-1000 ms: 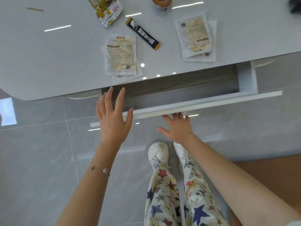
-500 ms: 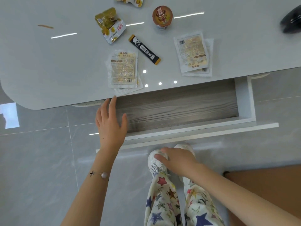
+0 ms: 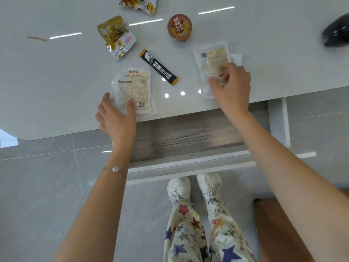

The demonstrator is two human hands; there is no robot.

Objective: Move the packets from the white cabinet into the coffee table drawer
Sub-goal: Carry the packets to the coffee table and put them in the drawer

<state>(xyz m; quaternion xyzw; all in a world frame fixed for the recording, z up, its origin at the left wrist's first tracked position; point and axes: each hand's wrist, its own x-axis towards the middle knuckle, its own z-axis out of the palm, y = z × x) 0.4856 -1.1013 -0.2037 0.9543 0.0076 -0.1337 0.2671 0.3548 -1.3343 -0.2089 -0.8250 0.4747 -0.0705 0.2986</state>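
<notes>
Right hand (image 3: 233, 89) is pinching the near end of the right packet (image 3: 211, 59), fingers curled. Left hand (image 3: 117, 118) is hovering spread wide, thumb lying on the left packet (image 3: 133, 89). Both packets are lying on the coffee table (image 3: 56, 82), just beyond the open drawer (image 3: 188, 137).

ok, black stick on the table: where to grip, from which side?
Likely best: pinch the black stick across its narrow width, mid-length, from straight above. It lies flat and diagonal on the table, both long edges free, clear of the left packet and right packet.
</notes>
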